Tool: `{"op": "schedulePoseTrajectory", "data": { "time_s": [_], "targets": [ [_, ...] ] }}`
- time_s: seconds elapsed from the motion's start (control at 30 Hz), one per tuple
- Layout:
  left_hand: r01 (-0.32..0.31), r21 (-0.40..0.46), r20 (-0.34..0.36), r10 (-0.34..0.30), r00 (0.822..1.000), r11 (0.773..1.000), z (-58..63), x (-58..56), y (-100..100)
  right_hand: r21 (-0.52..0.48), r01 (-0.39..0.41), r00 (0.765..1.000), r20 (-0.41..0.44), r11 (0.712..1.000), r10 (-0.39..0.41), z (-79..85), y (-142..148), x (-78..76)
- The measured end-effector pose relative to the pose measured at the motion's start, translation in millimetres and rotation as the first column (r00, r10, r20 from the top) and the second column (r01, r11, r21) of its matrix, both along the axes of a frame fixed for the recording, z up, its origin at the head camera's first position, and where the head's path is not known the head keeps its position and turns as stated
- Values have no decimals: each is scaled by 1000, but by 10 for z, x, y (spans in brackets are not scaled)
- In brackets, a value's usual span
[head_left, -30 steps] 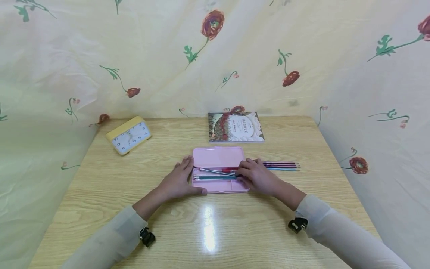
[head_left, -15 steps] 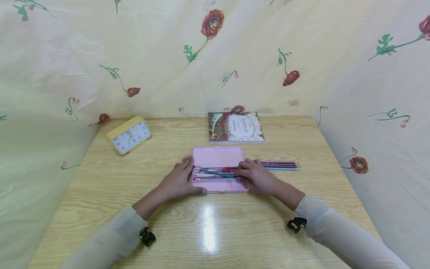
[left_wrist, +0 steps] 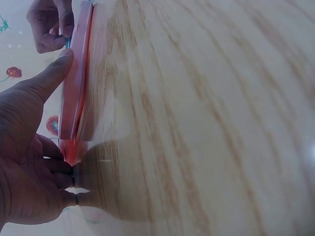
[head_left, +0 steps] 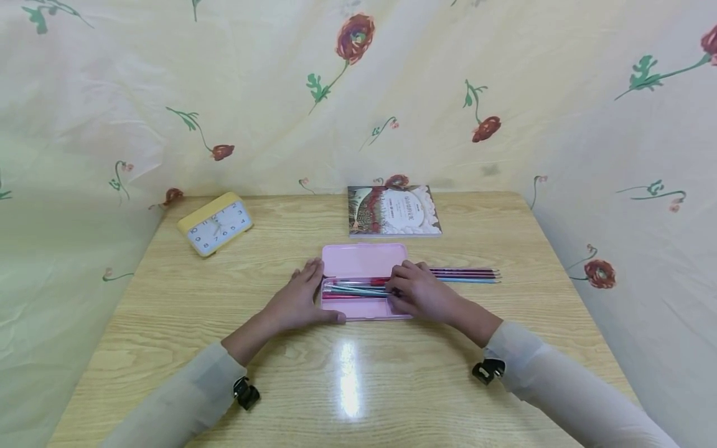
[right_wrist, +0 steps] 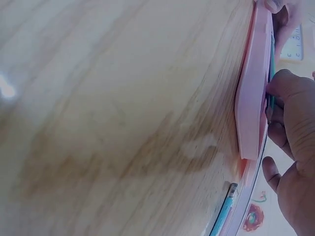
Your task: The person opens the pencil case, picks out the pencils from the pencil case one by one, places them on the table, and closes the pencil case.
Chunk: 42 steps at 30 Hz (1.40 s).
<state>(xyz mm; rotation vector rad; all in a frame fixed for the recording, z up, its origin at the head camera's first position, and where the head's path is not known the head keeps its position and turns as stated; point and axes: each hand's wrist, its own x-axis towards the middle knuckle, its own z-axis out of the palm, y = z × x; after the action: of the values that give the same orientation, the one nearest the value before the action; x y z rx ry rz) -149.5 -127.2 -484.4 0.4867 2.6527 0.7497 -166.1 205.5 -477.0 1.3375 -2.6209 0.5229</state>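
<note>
A pink pencil case [head_left: 355, 310] lies with its lid [head_left: 364, 260] folded back on the wooden table. Several pencils and a red-and-clear pen [head_left: 379, 282] lie in its long compartment. My left hand [head_left: 299, 302] spans the case's left end, its thumb [left_wrist: 56, 69] straight along the near edge and its fingers at the far side. At the case's right end, my right hand [head_left: 422, 292] pinches a green pencil [right_wrist: 272, 71] between thumb and fingers. The pencil's right end is hidden by that hand.
Just right of the case lie several dark red and blue pencils [head_left: 467, 274], side by side. A book [head_left: 394, 211] lies behind the case, and a yellow clock [head_left: 215, 225] stands at the back left. Flowered cloth [head_left: 269, 93] surrounds the table's back and sides.
My right hand has shifted slightly left over the case. The green pencil has dipped and turned among the others, and a red pencil now shows at the compartment's near side. My left hand stays put.
</note>
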Motion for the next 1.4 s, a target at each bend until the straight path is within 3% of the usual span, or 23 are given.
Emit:
{"op": "schedulePoseTrajectory", "data": {
  "time_s": [0.23,0.4,0.73,0.9,1.17,1.4],
  "targets": [
    [1,0,-1,-1,1000,1000,-2,-2,-1,36,22,1000,-12,999,-22,19,-110,-30],
    [2,-2,0,-2,1000,1000,-3,-3,-5,86,8,994,-111,996,1,19,-271,-63],
    [5,2,-9,-5,1000,1000,-9,-6,3,157,84,966,-254,984,-42,52,-570,-85],
    [8,2,-14,-8,1000,1000,10,-3,2,171,97,947,-318,980,-38,21,-592,-83],
    [-1,5,-13,1,1000,1000,10,0,4,215,106,947,-318,971,-33,59,-566,-50],
    [-6,16,-8,6,1000,1000,9,3,2,186,117,939,-342,976,-48,101,-434,-52]
  ]
}}
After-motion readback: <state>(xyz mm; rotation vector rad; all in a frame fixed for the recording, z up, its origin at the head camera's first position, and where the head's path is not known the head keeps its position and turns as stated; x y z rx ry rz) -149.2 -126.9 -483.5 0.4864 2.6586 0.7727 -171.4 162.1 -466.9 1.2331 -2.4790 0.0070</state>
